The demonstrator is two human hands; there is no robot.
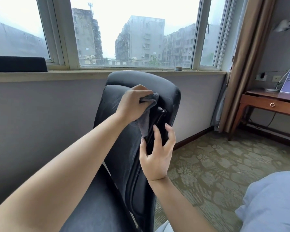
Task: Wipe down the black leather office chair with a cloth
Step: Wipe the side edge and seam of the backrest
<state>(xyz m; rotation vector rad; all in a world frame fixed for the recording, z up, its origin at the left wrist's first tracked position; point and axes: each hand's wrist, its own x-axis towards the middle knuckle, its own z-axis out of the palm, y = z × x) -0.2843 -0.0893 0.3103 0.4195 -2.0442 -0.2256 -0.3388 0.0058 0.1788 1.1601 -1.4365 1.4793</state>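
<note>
The black leather office chair (124, 148) stands in front of me with its backrest rising toward the window. My left hand (132, 104) is closed on a grey cloth (146, 121) and presses it against the upper backrest, the cloth's loose end hanging down. Lower down, my right hand (157, 154) grips the edge of a padded backrest fold, fingers curled around it. Faint wipe streaks show on the leather left of the cloth.
A wall and a window sill (57, 75) lie right behind the chair. A wooden desk (271, 104) with a lamp stands at the right, beside a brown curtain (246, 64). Patterned carpet (216, 164) covers the floor. A pale blue cushion (274, 206) sits at bottom right.
</note>
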